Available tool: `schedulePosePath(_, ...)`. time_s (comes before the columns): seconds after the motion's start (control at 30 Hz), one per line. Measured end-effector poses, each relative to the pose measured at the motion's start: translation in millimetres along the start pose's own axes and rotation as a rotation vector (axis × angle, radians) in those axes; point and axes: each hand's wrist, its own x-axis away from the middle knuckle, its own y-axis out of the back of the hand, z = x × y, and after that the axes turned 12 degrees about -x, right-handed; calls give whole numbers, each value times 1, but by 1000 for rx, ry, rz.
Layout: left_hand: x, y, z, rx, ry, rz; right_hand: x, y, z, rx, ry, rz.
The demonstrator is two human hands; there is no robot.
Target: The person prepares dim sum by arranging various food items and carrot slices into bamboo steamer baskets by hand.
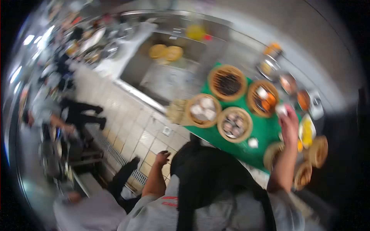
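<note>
My right hand is raised over the right part of the green work surface, its fingers closed on a small white lump, blurred, perhaps a bun. Just left of it, a bamboo steamer holds orange pieces and a white piece. Nearer to me, another white piece lies on the green surface. A steamer of white buns and one of pinkish dumplings stand to the left. My left hand hangs over the floor beside my apron, fingers loosely apart, nothing visible in it.
A steamer with a dark slatted base stands at the back. Metal bowls line the wall, and more steamers sit at the right. Left of the table is a sink. Co-workers stand across the tiled floor.
</note>
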Motion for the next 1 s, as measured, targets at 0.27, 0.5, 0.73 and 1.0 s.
schedulePosePath(0.27, 38, 4, -23, -11, 168, 15, -56, -3, 13, 446, 45, 14)
schedulePosePath(0.5, 47, 9, -53, -59, 107, 6, -88, -26, 10, 969, -4, 0)
schedulePosePath(0.73, 40, 7, -43, -27, 126, 13, -83, -20, 5, 1136, 146, 65)
schedulePosePath(1.0, 37, 13, -41, -94, 176, 28, -63, -29, 8, 1342, 303, 198)
